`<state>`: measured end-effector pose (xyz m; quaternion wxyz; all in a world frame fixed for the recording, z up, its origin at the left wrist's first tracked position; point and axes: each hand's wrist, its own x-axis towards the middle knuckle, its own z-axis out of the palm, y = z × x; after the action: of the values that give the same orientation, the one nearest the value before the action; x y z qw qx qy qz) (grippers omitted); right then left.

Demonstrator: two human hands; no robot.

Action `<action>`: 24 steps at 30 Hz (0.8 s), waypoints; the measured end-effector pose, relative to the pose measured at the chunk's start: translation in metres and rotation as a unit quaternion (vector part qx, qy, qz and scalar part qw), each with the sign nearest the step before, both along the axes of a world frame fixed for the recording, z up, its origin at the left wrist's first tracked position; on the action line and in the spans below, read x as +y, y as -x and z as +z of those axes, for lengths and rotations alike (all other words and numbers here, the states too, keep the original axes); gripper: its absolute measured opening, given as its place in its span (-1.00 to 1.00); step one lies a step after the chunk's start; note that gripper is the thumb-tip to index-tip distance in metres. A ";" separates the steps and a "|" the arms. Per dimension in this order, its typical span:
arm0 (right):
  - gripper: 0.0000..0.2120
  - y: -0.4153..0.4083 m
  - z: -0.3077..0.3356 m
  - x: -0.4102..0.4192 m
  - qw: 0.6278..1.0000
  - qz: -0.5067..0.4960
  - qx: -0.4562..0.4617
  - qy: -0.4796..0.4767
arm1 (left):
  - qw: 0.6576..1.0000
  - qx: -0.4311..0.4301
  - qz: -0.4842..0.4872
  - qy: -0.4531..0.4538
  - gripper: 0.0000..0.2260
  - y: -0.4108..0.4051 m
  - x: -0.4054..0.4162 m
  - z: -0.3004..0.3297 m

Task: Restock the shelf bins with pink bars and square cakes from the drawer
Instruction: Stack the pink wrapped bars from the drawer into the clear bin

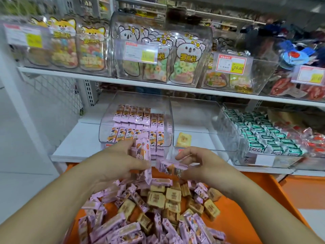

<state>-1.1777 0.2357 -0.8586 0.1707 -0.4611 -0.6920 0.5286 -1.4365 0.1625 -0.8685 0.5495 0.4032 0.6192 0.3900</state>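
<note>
Mid-restock: both hands loaded with pink bars, bin run coming up

The pink bars [143, 154] in the left hand [112, 166] stand upright as a small stack, fingers and thumb curled round them, while the right hand [202, 164] pinches another pink bar [173, 167] lying flat between thumb and fingers, so neither hand has any slack. Just beyond the left hand's fingertips sits the clear bin [136, 120] that's already got two rows of the same bars, so I'd guess the next move is lifting these forward over its front lip and lining them up in a row. Beyond the right hand, the neighbouring bin [195, 120] holds only one square cake [184, 140], so that one needs plenty more. Right below both hands is the orange drawer [260, 205], with loose pink bars and square cakes [173, 195] jumbled together.
</note>
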 end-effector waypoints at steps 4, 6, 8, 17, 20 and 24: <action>-0.68 -0.002 0.003 -0.004 0.997 0.024 -0.047 -0.049 | 0.996 0.061 0.004 -0.058 -0.75 -0.004 -0.005 0.001; -0.68 0.000 0.005 -0.008 0.998 0.031 -0.042 -0.047 | 0.996 0.058 0.000 -0.063 -0.71 -0.012 -0.010 0.003; -0.69 0.003 0.007 -0.013 0.998 0.035 -0.029 -0.051 | 0.995 0.086 -0.018 -0.053 -0.54 -0.019 -0.015 0.006; -0.64 0.018 -0.002 -0.022 0.996 -0.016 0.069 -0.047 | 0.995 0.072 -0.059 -0.042 -0.69 -0.041 -0.023 0.008; -0.67 0.023 -0.004 -0.022 0.994 -0.023 0.092 -0.046 | 0.995 0.073 -0.057 -0.045 -0.72 -0.037 -0.024 0.008; -0.74 0.032 -0.005 -0.019 0.994 -0.014 0.092 -0.063 | 0.993 0.075 -0.057 -0.073 -0.45 -0.032 -0.024 0.011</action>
<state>-1.2093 0.2164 -0.8638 0.2699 -0.4088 -0.6985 0.5216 -1.4045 0.1390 -0.8577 0.4917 0.5055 0.6044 0.3709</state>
